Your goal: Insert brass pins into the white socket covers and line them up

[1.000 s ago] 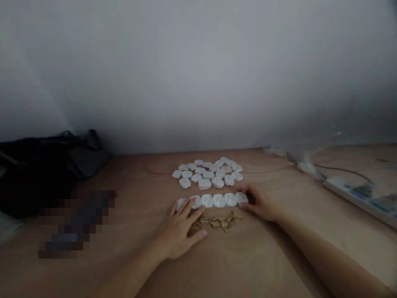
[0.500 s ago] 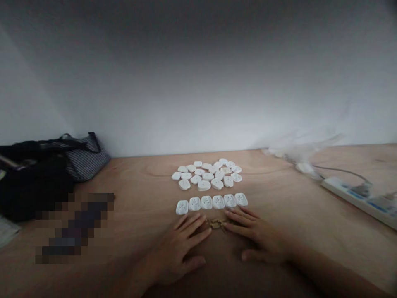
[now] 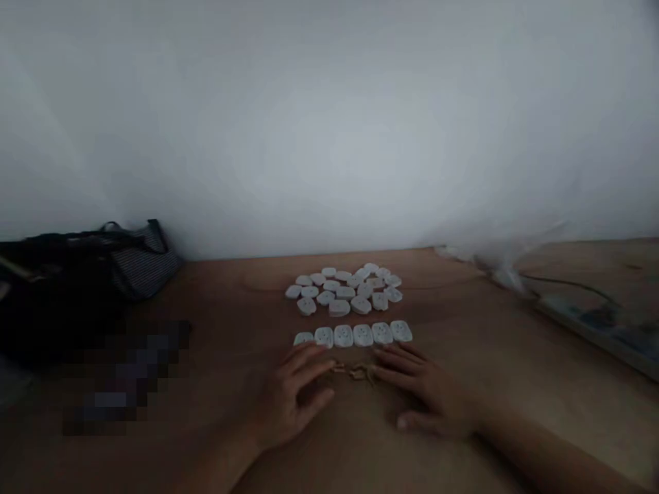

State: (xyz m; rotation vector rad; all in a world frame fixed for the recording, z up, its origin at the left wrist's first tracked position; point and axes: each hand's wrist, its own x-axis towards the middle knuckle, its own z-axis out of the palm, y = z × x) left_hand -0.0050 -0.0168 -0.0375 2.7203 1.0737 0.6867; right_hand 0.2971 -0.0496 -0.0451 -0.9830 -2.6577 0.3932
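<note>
Row of six white parts on desk; small brass-coloured pieces nearer, between left hand and right hand; both grips wide, thumbs off fingers.

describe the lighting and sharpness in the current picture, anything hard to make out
Head view: dim, with the wall brightest near its middle and the table darker; head view: the dark bag loses detail in shadow, and coarse pixel blocks mask an area beside it; head view: the brass-coloured pieces look too soft to count.
</note>
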